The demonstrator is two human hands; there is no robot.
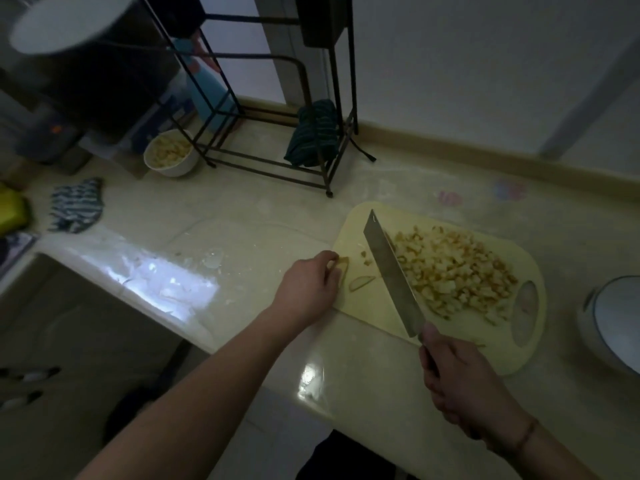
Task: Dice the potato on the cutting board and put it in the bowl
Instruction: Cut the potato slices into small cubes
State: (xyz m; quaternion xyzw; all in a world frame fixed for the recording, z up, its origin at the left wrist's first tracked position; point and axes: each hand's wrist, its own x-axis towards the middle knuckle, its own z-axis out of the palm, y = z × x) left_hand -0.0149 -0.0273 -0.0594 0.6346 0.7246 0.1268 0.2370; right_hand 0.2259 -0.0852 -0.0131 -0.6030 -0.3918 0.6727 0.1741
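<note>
My left hand (pixel 308 284) pinches a last potato slice (pixel 343 266) at the cutting board's (pixel 377 306) left edge; my right hand (pixel 460 379) grips the knife (pixel 391 271) beside the diced potato (pixel 453 271). Best curl fingertips back before chopping; the bowl (pixel 171 154) waits far-left on the tabletop (pixel 242 220).

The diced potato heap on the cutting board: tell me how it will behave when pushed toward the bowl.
The diced potato heap is loose small cubes, so it will likely scatter rather than slide as one. Some cubes sit near the edge of the cutting board and may tumble off. The knife, in the right hand, looks broad enough to sweep them.
</note>
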